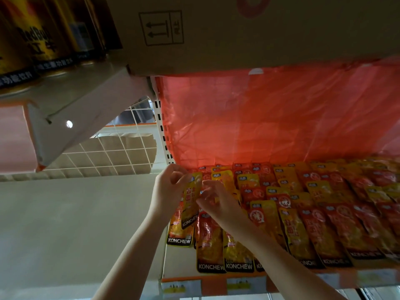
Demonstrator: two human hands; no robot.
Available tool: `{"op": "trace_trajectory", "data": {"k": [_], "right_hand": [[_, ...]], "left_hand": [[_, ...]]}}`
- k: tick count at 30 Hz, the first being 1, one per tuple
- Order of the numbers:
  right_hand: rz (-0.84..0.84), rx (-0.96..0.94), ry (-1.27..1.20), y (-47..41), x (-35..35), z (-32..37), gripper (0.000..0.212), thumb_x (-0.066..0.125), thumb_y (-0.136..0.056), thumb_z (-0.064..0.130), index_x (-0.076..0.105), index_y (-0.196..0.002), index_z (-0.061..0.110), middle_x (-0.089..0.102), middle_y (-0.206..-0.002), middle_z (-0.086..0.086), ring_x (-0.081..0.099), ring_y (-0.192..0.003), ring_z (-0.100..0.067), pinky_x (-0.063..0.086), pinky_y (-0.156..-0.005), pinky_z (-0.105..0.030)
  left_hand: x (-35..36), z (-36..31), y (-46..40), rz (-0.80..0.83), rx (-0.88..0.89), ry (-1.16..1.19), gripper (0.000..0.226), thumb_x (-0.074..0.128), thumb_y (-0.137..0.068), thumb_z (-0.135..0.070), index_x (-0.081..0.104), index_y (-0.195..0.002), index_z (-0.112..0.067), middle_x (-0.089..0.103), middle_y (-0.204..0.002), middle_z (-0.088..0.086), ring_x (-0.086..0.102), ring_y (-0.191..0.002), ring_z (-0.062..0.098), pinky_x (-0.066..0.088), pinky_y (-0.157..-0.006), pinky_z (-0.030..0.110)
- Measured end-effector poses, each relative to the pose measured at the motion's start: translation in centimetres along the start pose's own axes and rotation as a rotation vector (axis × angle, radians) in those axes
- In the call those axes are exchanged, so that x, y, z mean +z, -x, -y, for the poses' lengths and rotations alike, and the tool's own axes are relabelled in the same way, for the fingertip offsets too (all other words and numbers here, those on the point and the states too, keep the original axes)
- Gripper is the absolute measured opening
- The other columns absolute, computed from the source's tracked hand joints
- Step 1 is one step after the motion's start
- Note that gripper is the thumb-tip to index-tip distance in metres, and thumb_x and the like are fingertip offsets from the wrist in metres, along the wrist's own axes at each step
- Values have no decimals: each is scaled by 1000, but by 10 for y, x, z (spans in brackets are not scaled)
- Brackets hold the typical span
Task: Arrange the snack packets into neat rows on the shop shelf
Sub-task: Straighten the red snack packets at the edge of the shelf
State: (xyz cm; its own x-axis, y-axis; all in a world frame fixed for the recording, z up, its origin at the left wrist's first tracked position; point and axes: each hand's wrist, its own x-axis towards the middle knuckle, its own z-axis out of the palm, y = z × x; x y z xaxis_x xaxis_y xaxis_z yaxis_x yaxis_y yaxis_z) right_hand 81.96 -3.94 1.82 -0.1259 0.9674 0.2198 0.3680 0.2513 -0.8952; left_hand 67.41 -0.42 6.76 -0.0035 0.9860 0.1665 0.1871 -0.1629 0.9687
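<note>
Several yellow and red KONCHEW snack packets [307, 204] lie overlapping in rows on a white shop shelf [179, 265]. At the shelf's left end my left hand [168, 189] pinches the top of a yellow packet [190, 204] that stands tilted above the pile. My right hand [218, 202] reaches in just right of it, fingers curled, touching the same packet's right edge and the packets beneath. The fingertips are blurred.
A red plastic sheet [270, 118] hangs behind the shelf. A cardboard box [238, 33] and gold Red Bull cans [36, 35] sit on the shelf above. White wire mesh [112, 156] lies to the left. Price labels [244, 285] line the shelf's front edge.
</note>
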Motion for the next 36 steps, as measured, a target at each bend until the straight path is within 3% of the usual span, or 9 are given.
{"op": "trace_trajectory", "data": {"k": [5,11,16,19,24,26,31,34,36], "right_hand": [[-79,106,-22,-9,-10,2,21,62,-88,31,57,-107,24,59,-104,15,55,-95,10,43,-75,-10],[-214,70,-92,-10,-19,-1,11,62,-88,19,57,-96,15,63,-91,3,61,-86,-3,47,-75,-17],[-498,62,34,-10,-30,-10,12,59,-91,18,55,-101,13,59,-84,5,57,-67,0,44,-57,-11],[-569,71,198,-15,-37,-21,13,60,-90,19,55,-100,13,59,-83,3,54,-63,-9,40,-51,-15],[-576,140,379,-15,-43,-30,15,61,-90,14,54,-103,11,55,-87,7,50,-68,1,41,-56,-9],[-575,160,434,-16,-44,-32,15,61,-89,13,55,-102,9,59,-87,2,52,-68,-5,42,-56,-14],[-562,198,631,-17,-45,-38,18,60,-86,9,58,-103,10,64,-98,-6,58,-92,-25,49,-77,-40],[-551,184,689,-16,-40,-36,24,59,-85,7,59,-109,10,62,-106,-6,56,-101,-25,47,-83,-38],[-545,144,677,-15,-35,-32,24,60,-84,5,59,-107,9,63,-106,-6,57,-99,-24,49,-82,-36]], "left_hand": [[13,-10,0,-35,79,6,17,66,-78,0,60,-74,-15,57,-59,2,47,-57,12,40,-57,29],[10,-2,-2,-40,70,92,21,61,-84,2,62,-81,-19,65,-73,0,59,-68,15,50,-66,31],[14,38,9,249,-172,-310,26,73,-78,-13,59,-99,-19,66,-96,-1,62,-83,16,53,-73,34],[21,51,26,347,-126,-597,45,77,-73,-28,60,-114,-19,47,-105,-11,51,-99,12,45,-84,26],[23,55,35,291,-98,-608,47,77,-73,-30,57,-114,-19,37,-110,-11,42,-103,8,38,-84,22],[22,58,36,284,-118,-580,36,76,-74,-24,57,-104,-17,38,-110,-9,42,-100,9,39,-82,21],[21,63,35,254,-133,-584,18,67,-82,-11,52,-80,-21,48,-114,2,53,-98,18,49,-88,33],[22,63,37,206,-123,-531,11,65,-85,-19,55,-89,-21,48,-112,3,54,-97,18,50,-86,33],[24,63,40,212,-100,-515,20,67,-84,-27,57,-101,-20,44,-109,-3,50,-97,14,47,-79,23]]}}
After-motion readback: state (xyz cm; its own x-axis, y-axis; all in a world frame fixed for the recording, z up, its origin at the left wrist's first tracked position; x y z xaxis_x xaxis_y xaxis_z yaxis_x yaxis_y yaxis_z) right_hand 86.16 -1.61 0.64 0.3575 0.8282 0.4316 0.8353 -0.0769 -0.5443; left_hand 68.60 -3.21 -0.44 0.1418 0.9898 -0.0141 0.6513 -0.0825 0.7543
